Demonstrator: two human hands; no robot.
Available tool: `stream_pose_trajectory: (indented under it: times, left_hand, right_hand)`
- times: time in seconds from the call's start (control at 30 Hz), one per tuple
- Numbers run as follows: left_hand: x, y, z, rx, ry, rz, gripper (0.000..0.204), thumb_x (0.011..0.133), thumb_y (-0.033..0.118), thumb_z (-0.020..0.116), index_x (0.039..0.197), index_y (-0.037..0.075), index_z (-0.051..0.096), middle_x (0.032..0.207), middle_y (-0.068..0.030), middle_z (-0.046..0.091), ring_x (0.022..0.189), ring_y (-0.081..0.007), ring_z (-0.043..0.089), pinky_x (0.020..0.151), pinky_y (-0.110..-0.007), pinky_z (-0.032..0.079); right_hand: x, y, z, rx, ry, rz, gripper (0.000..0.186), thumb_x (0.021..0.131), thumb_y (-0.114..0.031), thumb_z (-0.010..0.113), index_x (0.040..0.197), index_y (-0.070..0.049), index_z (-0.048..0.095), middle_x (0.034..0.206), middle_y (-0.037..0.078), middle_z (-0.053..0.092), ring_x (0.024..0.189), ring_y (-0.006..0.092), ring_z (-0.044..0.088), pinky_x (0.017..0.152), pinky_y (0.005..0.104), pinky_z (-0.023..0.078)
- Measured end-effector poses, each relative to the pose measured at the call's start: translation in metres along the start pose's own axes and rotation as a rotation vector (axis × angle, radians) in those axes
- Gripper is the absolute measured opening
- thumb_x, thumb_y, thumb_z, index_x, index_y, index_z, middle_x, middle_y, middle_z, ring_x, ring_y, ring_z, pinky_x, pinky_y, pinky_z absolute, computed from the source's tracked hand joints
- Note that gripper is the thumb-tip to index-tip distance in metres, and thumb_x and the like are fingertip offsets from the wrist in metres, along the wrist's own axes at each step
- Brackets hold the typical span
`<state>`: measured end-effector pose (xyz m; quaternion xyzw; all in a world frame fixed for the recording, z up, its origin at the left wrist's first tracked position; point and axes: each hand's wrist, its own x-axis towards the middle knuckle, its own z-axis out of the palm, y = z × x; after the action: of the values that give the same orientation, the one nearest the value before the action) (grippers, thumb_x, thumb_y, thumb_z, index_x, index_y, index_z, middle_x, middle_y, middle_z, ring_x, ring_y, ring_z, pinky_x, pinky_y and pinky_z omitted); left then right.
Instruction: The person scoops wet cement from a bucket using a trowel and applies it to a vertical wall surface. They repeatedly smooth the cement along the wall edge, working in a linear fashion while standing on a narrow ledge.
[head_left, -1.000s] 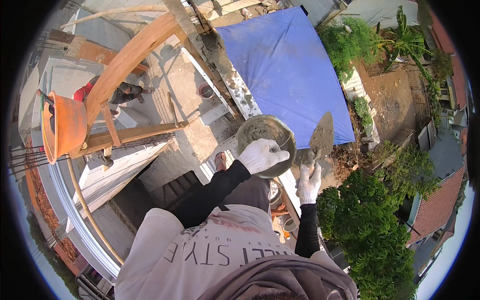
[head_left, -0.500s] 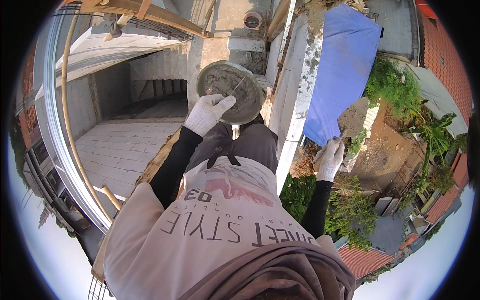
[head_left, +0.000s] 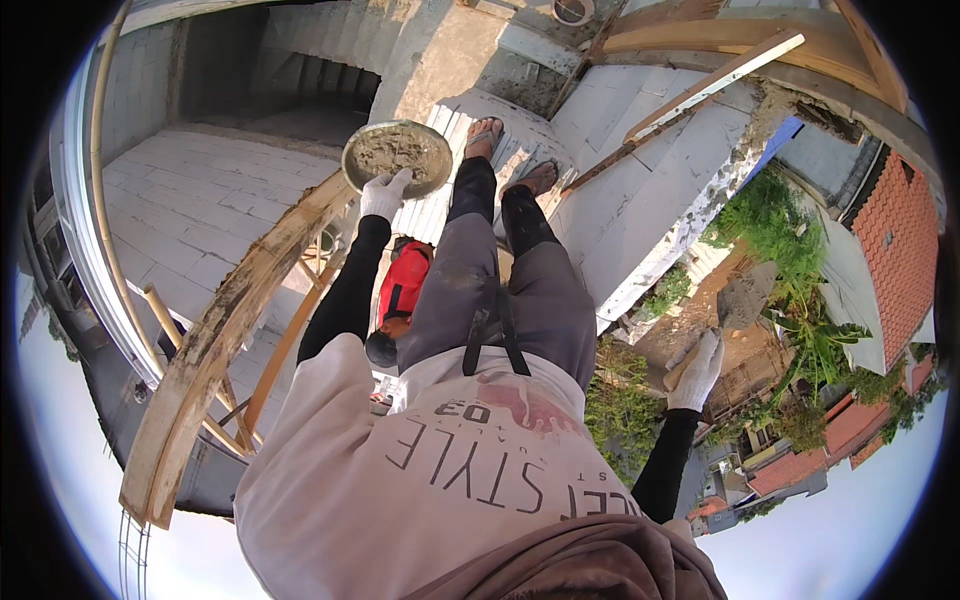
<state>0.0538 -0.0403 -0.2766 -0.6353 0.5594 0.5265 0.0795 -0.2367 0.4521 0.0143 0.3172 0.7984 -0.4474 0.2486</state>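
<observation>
My left hand [head_left: 384, 194], in a white knit glove, grips the near rim of a round bowl [head_left: 441, 166], thumb over the edge. Wet grey mortar [head_left: 392, 150] lies in the bowl, which is held out at the front left. Out to the right, my gloved right hand [head_left: 700, 368] is closed on the handle of a trowel. The trowel's grey, mortar-coated blade [head_left: 747, 296] points away from me, over the drop beside the wall. Its handle is partly hidden by my fingers.
My sandalled feet [head_left: 483, 138] stand on a pale ribbed surface [head_left: 455, 125]. A rough wooden beam [head_left: 225, 330] runs along my left; below it is a person in red [head_left: 404, 282]. At right, a block wall [head_left: 640, 150] carries a leaning timber [head_left: 700, 95]. Plants [head_left: 770, 225] and roofs lie far below.
My view and body have turned. The bowl, still in my left hand, has moved left, away from my legs. My right hand has swung the trowel right, and the blue sheet is mostly out of view.
</observation>
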Motion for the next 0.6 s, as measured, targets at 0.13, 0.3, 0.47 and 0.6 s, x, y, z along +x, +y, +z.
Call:
stream_pose_trajectory:
  times: [0.13, 0.3, 0.47, 0.6]
  left_hand:
    - [0.044, -0.090, 0.000, 0.116, -0.021, -0.124, 0.053, 0.091, 0.050, 0.079, 0.098, -0.002, 0.081, 0.078, -0.0076, 0.073, 0.066, -0.0161, 0.065, 0.065, -0.036, 0.052]
    - [0.078, -0.219, -0.001, 0.063, -0.102, -0.240, 0.046, 0.093, 0.048, 0.079, 0.082, 0.004, 0.074, 0.068, 0.0012, 0.059, 0.064, -0.0112, 0.053, 0.063, -0.033, 0.044]
    - [0.085, -0.267, 0.054, 0.088, -0.172, -0.286, 0.040, 0.094, 0.041, 0.079, 0.088, 0.002, 0.075, 0.073, -0.0011, 0.067, 0.068, -0.0118, 0.062, 0.065, -0.032, 0.051]
    - [0.087, -0.322, 0.090, 0.254, -0.231, -0.383, 0.040, 0.095, 0.039, 0.077, 0.091, -0.001, 0.074, 0.078, -0.0060, 0.071, 0.071, -0.0156, 0.067, 0.068, -0.034, 0.053]
  right_hand:
    - [0.018, -0.007, 0.038, -0.089, 0.026, 0.036, 0.032, 0.111, -0.042, 0.056, 0.120, -0.011, 0.054, 0.086, 0.002, 0.057, 0.060, 0.0121, 0.055, 0.049, 0.0286, 0.048]
    - [0.047, 0.016, 0.046, -0.169, 0.052, 0.084, 0.029, 0.112, -0.038, 0.053, 0.119, -0.009, 0.054, 0.084, 0.001, 0.057, 0.059, 0.0110, 0.055, 0.049, 0.0286, 0.048]
    - [0.068, 0.033, 0.061, -0.219, 0.067, 0.086, 0.026, 0.112, -0.032, 0.054, 0.124, -0.009, 0.052, 0.083, 0.000, 0.055, 0.061, 0.0087, 0.052, 0.052, 0.0260, 0.049]
    - [0.078, 0.045, 0.077, -0.252, 0.083, 0.046, 0.022, 0.110, -0.028, 0.055, 0.120, -0.009, 0.051, 0.083, 0.002, 0.056, 0.064, 0.0098, 0.055, 0.053, 0.0267, 0.049]
